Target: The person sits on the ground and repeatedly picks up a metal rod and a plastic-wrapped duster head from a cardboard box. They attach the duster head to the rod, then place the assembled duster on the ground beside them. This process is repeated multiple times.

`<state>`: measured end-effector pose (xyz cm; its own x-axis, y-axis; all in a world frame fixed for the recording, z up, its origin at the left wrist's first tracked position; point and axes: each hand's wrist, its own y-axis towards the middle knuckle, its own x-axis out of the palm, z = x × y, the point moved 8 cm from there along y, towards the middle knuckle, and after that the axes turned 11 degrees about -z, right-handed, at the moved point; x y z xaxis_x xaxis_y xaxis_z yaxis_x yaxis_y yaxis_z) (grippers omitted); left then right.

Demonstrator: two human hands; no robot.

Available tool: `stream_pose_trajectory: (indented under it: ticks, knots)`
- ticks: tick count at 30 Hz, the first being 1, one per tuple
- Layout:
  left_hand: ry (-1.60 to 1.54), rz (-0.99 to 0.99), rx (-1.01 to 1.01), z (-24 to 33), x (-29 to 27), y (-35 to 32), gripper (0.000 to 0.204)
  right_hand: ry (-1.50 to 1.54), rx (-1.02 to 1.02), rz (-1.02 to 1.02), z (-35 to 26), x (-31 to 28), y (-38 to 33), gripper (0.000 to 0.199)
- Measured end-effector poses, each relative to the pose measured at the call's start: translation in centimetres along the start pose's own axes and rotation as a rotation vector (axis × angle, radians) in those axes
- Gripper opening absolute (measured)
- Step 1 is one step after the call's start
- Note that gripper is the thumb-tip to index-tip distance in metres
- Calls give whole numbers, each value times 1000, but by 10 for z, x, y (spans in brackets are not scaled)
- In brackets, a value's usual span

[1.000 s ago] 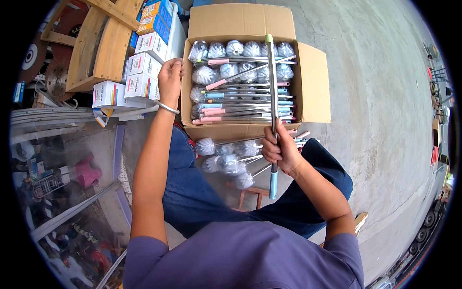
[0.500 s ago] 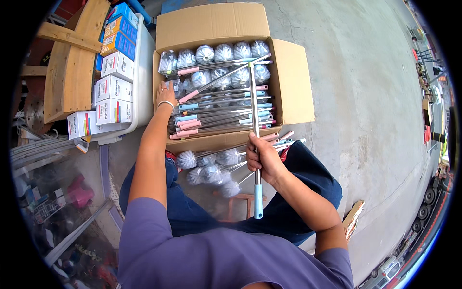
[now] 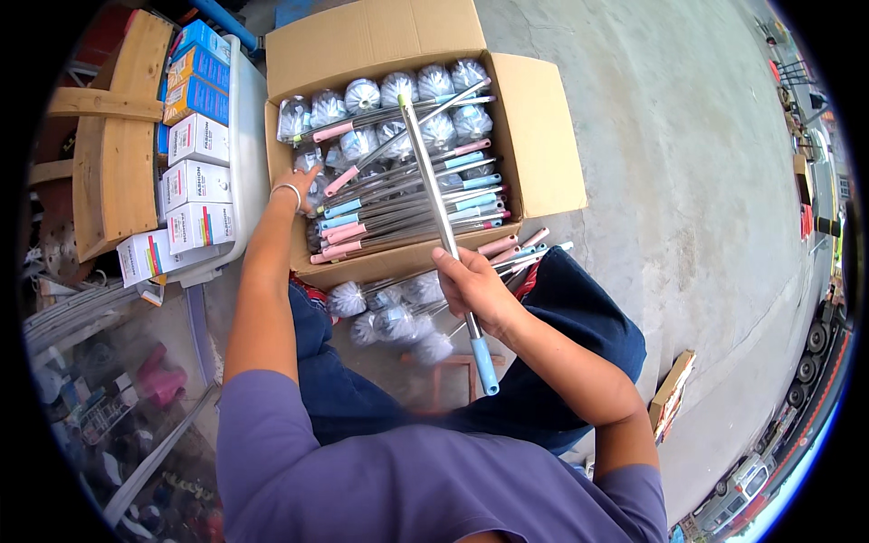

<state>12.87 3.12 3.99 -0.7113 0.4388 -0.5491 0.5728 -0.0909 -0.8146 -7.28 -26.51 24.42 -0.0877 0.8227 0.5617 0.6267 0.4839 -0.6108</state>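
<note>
My right hand [image 3: 478,288] is closed around a shiny metal pole [image 3: 425,163] with a light blue handle end [image 3: 485,365]. The pole slants over the near part of an open cardboard box [image 3: 371,265], its far tip above the box's contents. At the box's left side, my left hand [image 3: 297,188] reaches in, thumb and fingers around a round grey-white head in clear plastic [image 3: 317,188]; part of the grip is hidden. Rows of similar bagged heads [image 3: 398,89] fill the far part. Metal poles with pink and blue handles [image 3: 342,232] lie across the near part.
More bagged heads [image 3: 395,323] on poles lie on the floor between my knees, by a small reddish-brown frame [image 3: 466,366]. Left of the box stands a white bin [image 3: 243,145] with small cartons [image 3: 199,184] and a wooden frame [image 3: 122,145]. Grey concrete floor [image 3: 652,199] extends right.
The pole in my right hand has tilted, its far tip swinging left. My left hand has shifted slightly nearer along the box's left side, its fingers now around a bagged head.
</note>
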Motion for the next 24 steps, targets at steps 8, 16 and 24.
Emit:
stream_pose_trajectory:
  ticks: [8, 16, 24]
  knots:
    - [-1877, 395, 294, -42, -11, -108, 71, -595, -376, 67, -17, -1, -4, 26]
    - [-2648, 625, 858, -13, -66, -277, 43, -1042, -449, -75, -11, 46, -49, 29]
    - [-2654, 859, 912, -23, -85, -258, 34, -1130, -486, 12, -18, 41, -51, 26]
